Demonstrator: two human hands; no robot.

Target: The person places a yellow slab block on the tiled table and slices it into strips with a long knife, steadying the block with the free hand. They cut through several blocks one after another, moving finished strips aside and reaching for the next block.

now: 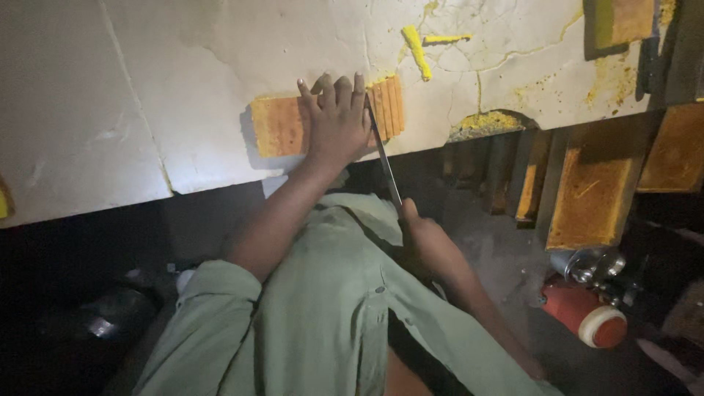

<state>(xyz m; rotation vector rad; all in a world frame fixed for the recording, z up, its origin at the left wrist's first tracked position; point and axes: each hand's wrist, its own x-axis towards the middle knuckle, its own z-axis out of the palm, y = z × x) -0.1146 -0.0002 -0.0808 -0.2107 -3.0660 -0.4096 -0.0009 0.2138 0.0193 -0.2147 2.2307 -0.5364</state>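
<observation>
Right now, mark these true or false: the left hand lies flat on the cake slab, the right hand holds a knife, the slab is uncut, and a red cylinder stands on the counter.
1. The left hand presses flat on the yellow cake slab: true.
2. The right hand holds a long knife: true.
3. The slab is uncut: false, thin slices stand at its right end.
4. A red cylinder stands on the counter: false, it lies below it.

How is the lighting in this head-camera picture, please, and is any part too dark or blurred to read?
Head view: a strong light falls on the white slab, washing out its middle; the left hand and orange cake block are clearly lit and cast a shadow leftward. The knife shows as a thin, bright edge. The right hand is dim, and the floor at lower left is nearly black.
</observation>
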